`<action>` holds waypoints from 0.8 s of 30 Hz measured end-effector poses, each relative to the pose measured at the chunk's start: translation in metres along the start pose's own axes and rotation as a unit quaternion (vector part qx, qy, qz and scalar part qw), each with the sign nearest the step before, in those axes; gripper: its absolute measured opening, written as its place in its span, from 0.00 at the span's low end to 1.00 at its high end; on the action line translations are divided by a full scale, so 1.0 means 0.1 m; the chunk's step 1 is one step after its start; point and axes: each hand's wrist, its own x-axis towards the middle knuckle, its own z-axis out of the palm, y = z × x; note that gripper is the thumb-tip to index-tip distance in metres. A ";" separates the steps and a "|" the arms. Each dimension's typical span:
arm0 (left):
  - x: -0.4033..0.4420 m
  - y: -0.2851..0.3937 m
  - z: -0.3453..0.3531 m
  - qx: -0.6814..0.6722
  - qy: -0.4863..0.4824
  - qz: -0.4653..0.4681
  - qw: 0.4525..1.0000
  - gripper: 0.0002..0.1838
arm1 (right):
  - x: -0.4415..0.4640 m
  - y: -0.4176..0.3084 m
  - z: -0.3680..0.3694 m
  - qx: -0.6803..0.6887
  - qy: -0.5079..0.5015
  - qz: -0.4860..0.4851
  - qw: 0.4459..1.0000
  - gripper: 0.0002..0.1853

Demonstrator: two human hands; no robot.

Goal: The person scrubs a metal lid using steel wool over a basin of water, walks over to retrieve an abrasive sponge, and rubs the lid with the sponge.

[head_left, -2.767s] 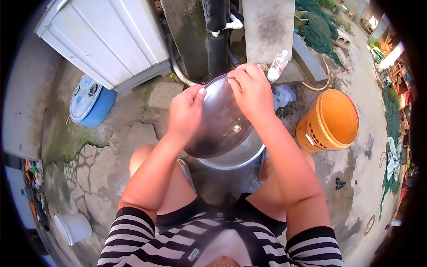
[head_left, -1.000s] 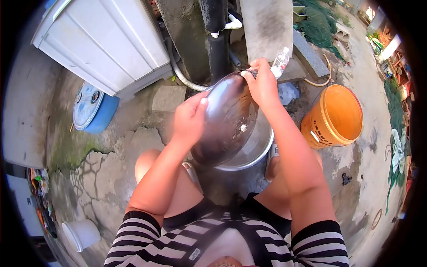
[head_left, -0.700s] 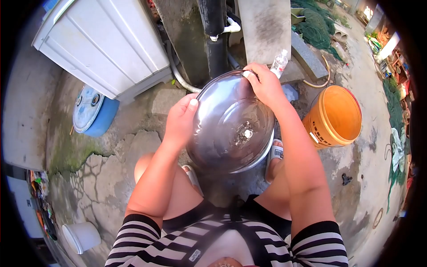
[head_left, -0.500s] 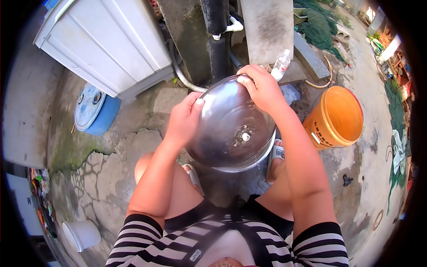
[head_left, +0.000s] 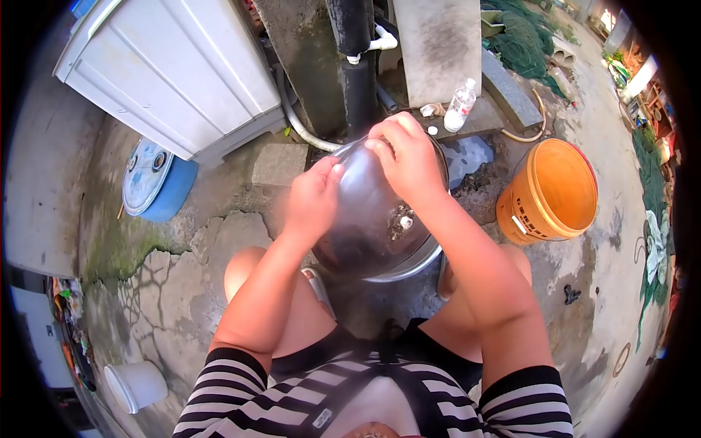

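Between my knees I hold a dark, shiny round lid point(head_left: 365, 201), tilted over a metal basin point(head_left: 418, 267). A small white knob or fitting, ringed with grime, shows on the lid. My left hand point(head_left: 314, 197), slightly blurred, grips the lid's left edge with the thumb on top. Closed on the far edge, my right hand point(head_left: 398, 157) has its fingers curled over the rim. The basin's rim shows at the right and near side; the lid and my hands hide most of its inside.
An orange bucket point(head_left: 522, 208) stands at right. Beyond the basin are a clear plastic bottle point(head_left: 460, 106), a small white cap point(head_left: 432, 131) and a black pipe point(head_left: 359, 95). A blue drum point(head_left: 171, 186) and large white container point(head_left: 175, 73) stand left; a white bucket point(head_left: 139, 385) is near-left.
The lid has turned and tilted, shifting left, so more of the basin's right rim shows. My right hand has moved left and nearer to me; my left hand has moved slightly right.
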 end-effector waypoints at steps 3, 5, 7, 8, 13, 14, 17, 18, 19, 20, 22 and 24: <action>-0.01 0.02 0.01 0.008 -0.012 -0.035 0.999 0.14 | -0.01 0.01 -0.01 -0.031 0.016 -0.040 0.999 0.05; 0.01 0.01 0.02 -0.003 -0.006 -0.030 1.000 0.14 | 0.07 0.20 -0.03 -0.043 0.031 0.025 0.998 0.05; 0.02 -0.05 0.04 -0.030 0.016 0.004 0.999 0.14 | 0.08 0.20 -0.01 -0.072 0.040 -0.001 0.997 0.05; 0.02 -0.06 0.03 -0.011 0.006 -0.014 1.000 0.14 | 0.09 0.19 0.00 -0.086 0.045 -0.014 0.995 0.05; -0.05 -0.02 0.01 0.042 0.009 0.012 0.999 0.13 | 0.03 0.06 0.00 -0.069 0.021 -0.059 0.996 0.05; -0.04 -0.01 0.00 0.036 0.005 0.002 0.999 0.13 | 0.06 0.19 -0.01 -0.095 0.023 -0.020 0.995 0.05; -0.03 0.03 -0.02 0.038 -0.002 -0.005 0.999 0.14 | 0.08 0.21 -0.02 -0.103 0.034 -0.001 0.994 0.05; -0.04 0.03 -0.02 0.053 -0.001 0.005 0.999 0.14 | 0.04 0.14 -0.01 -0.100 0.035 -0.008 0.994 0.05; -0.05 0.02 -0.01 0.068 0.001 0.014 0.998 0.15 | 0.01 0.03 0.01 -0.059 0.027 -0.042 0.997 0.05; -0.04 0.00 -0.02 0.077 0.000 0.020 0.997 0.15 | -0.02 -0.05 0.04 -0.053 0.007 -0.083 0.995 0.05; -0.04 -0.04 -0.02 0.094 -0.003 0.030 0.995 0.15 | -0.02 0.00 0.02 -0.034 0.018 -0.059 0.998 0.05; -0.03 -0.02 -0.01 0.054 0.005 0.018 0.998 0.14 | 0.11 0.20 -0.07 -0.091 0.012 0.039 0.995 0.05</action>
